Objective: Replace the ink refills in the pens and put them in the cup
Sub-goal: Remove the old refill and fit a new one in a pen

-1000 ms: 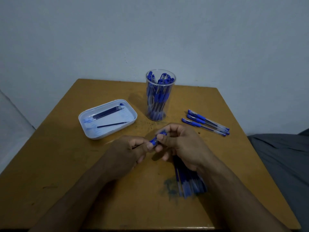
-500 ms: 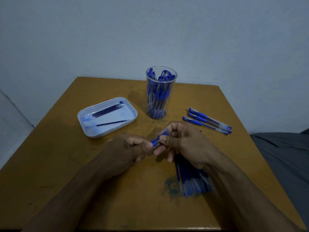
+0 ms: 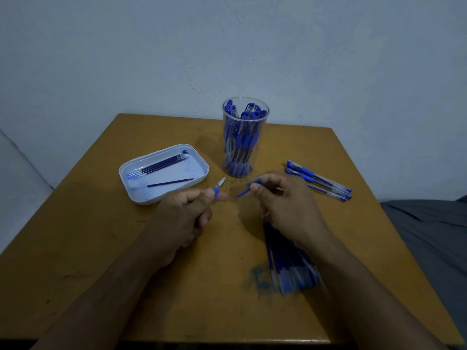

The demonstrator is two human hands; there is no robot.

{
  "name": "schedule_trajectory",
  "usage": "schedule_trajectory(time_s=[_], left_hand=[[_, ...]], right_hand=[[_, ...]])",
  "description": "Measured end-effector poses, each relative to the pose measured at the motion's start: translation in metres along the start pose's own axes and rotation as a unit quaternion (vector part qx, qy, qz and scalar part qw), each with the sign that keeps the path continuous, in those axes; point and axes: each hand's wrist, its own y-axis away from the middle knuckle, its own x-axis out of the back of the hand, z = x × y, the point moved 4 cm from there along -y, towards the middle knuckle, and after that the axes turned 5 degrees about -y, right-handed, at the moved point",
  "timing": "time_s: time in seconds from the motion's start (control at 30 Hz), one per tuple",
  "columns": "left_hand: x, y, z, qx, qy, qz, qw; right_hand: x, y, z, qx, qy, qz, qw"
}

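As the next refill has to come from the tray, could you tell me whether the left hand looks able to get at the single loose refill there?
Probably not yet: the path from the left hand to the loose refill in the tray looks open, but its fingers pinch the pen tip piece.

Hands parted: left hand [image 3: 187, 210] holds pen tip [image 3: 219, 186], right hand [image 3: 283, 198] barrel [image 3: 249, 189].

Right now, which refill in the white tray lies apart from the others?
The single refill nearest the person, lying alone; the other refills lie bunched together along the white tray's far side.
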Motion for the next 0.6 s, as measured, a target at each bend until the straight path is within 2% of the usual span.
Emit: schedule_trajectory(time_s=[0.07, 0.13, 0.23, 0.37, 0.47, 0.6], left_hand=[[0.002, 0.000, 0.000, -0.007, 0.019, 0.027, 0.999], [0.001, 0.001, 0.000, -0.008, 0.016, 0.031, 0.999], [-0.001, 0.002, -0.001, -0.010, -0.002, 0.025, 1.000], [0.001, 0.003, 0.001, -0.023, -0.035, 0.044, 0.998], [0.004, 0.004, 0.002, -0.032, -0.071, 0.067, 0.995], [0.006, 0.004, 0.001, -0.042, -0.099, 0.073, 0.992]], right_hand=[[-0.004, 0.002, -0.005, 0.065, 0.148, 0.002, 0.987], [-0.015, 0.007, -0.008, 0.114, 0.258, -0.023, 0.959], [-0.027, 0.013, -0.010, 0.120, 0.353, -0.054, 0.926], [-0.033, 0.017, -0.012, 0.104, 0.427, -0.108, 0.892], [-0.037, 0.018, -0.011, 0.117, 0.456, -0.117, 0.875], [-0.037, 0.016, -0.008, 0.113, 0.451, -0.115, 0.878]])
